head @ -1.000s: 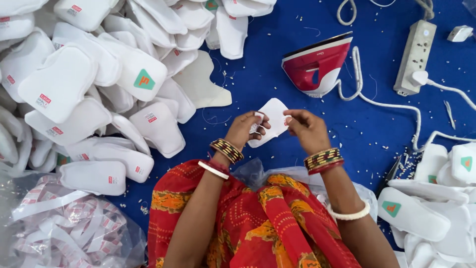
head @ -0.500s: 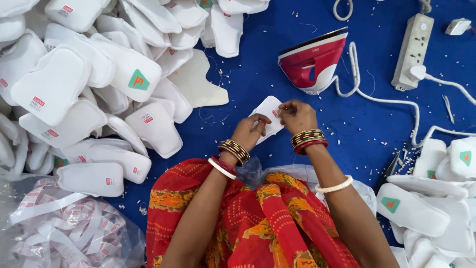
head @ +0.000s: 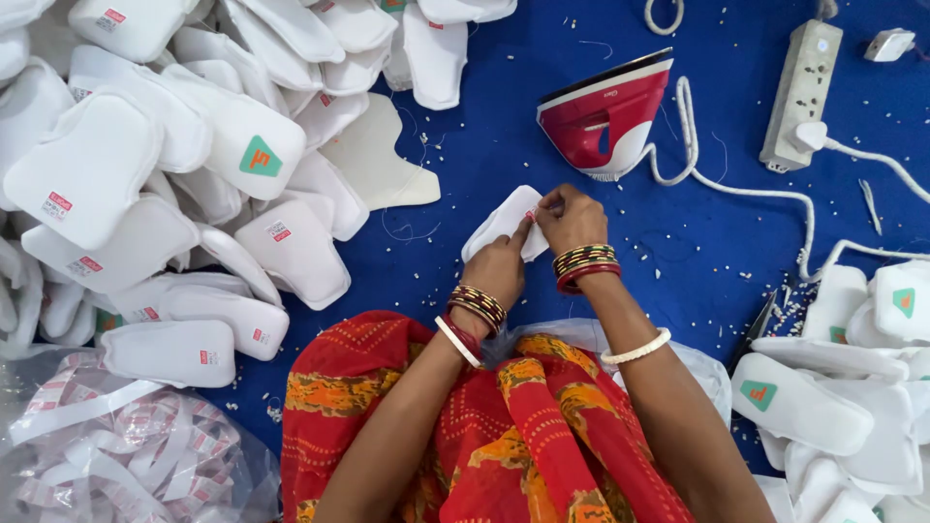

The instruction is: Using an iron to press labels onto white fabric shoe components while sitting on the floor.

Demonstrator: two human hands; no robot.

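Blue cloth (head: pixel 484 145) covers the work surface, speckled with white scraps, where a seated person in a red and orange patterned garment (head: pixel 504 436) works a small white insole piece (head: pixel 499 225). The left hand (head: pixel 499 266) grips its near edge, fingers closed on it, while the right hand (head: pixel 570 218) pinches a tiny red label at its far corner. Just beyond the piece stands a red and white clothes iron (head: pixel 608 121), tipped on its heel, its white cord running toward a power strip (head: pixel 799 97) further right of the iron. Left of the iron sprawls a heap of white insoles (head: pixel 174 174); a smaller pile (head: pixel 843 387) lies below and to its right. A clear bag of label tape (head: pixel 126 450) sits at the lower left corner.
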